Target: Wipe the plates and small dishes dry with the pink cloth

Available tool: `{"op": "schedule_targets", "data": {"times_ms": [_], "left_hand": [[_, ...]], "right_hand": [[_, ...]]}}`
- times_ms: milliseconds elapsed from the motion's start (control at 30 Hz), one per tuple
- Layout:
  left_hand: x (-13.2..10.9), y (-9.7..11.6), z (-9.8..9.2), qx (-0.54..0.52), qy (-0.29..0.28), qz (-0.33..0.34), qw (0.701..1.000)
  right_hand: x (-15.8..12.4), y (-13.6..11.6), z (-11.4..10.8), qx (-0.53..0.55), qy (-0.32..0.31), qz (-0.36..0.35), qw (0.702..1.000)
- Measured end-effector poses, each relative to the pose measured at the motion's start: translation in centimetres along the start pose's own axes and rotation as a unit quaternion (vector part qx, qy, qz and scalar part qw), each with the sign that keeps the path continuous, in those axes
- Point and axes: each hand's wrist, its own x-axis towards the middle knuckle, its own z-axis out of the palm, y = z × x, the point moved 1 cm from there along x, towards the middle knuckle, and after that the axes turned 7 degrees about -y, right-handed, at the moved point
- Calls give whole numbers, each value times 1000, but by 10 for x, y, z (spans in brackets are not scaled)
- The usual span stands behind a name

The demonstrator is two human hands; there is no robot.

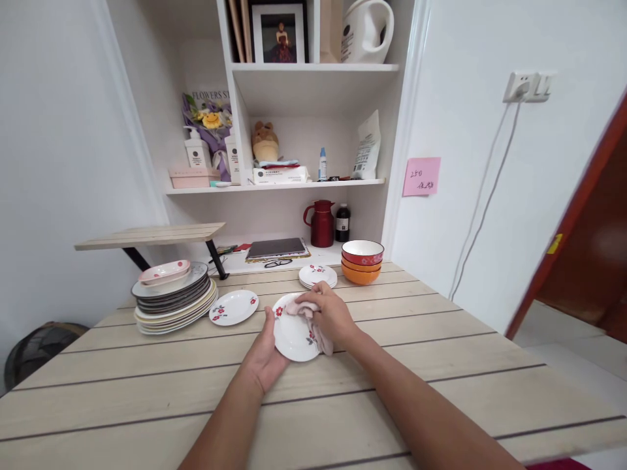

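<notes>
Plate rests in left hand under cloth.

You can read "FLOWERS ST" on the backing of the bouquet and what looks like a handwritten "250" on the pink note, its second line unclear; labels on the pump bottle and dark bottle are too small

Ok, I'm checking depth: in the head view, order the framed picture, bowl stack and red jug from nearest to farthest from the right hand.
1. Bowl stack: tabletop, ahead and right of the right hand.
2. Red jug: low shelf, behind.
3. Framed picture: upper shelf.
</notes>
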Motion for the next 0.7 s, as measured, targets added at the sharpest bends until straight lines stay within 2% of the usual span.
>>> {"op": "schedule_targets", "data": {"times_ms": [133,200,300,367,433,500,633,700], "left_hand": [[1,1,-5,-23,-10,14,1000],[2,1,-6,-26,-15,11,999],[2,0,-6,-26,-29,9,999],[2,0,-6,-29,-45,11,999],[2,0,-7,-35,-54,9,998],[3,0,-9,-40,-52,8,998],[4,1,-9,-50,-59,11,997],[4,1,-7,-49,-58,10,997]], "right_hand": [[-4,1,-5,-41,-50,16,998],[-4,-3,-2,4,-59,11,998],[-2,-8,2,157,-7,-5,988],[0,-9,2,257,47,-14,965],[2,-7,1,314,86,-19,945],[3,-4,0,314,96,-19,944],[3,0,3,267,75,-13,961],[3,-2,7,296,75,-17,952]]}}
